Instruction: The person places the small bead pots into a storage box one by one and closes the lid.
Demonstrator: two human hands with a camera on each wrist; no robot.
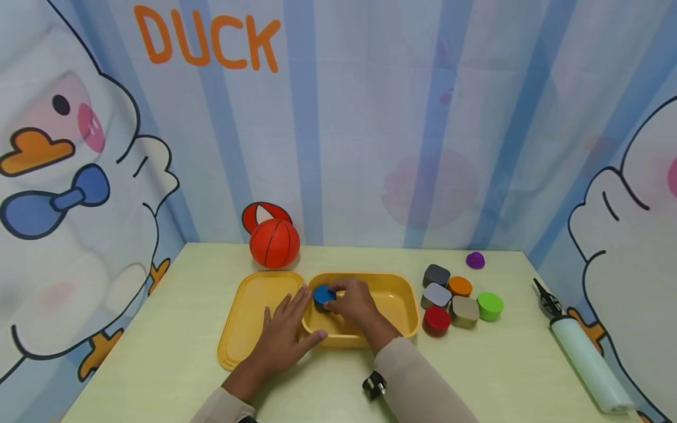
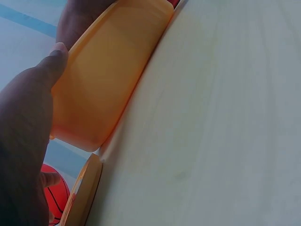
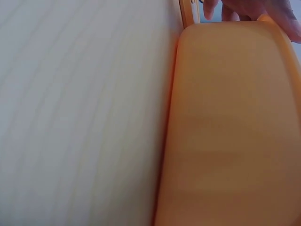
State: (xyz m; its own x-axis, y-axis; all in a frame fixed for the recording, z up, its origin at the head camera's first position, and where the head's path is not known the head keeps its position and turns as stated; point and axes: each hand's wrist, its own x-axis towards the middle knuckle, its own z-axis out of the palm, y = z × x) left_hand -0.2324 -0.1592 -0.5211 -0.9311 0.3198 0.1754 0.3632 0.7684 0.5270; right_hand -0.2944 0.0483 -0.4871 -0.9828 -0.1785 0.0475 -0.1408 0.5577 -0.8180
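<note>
Striped backdrop, orange "DUCK" lettering; left hand outspread, right hand with pinch on blue piece.

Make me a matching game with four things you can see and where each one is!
Things:
1. Blue tub
2. Red ball
3. Purple thing
4. Long pale tube

Places:
A. Behind the flat yellow tray
B. At the right edge of the table
C. Pinched by the right hand
D. Behind the orange tub

Pairs: 1-C, 2-A, 3-D, 4-B
</note>
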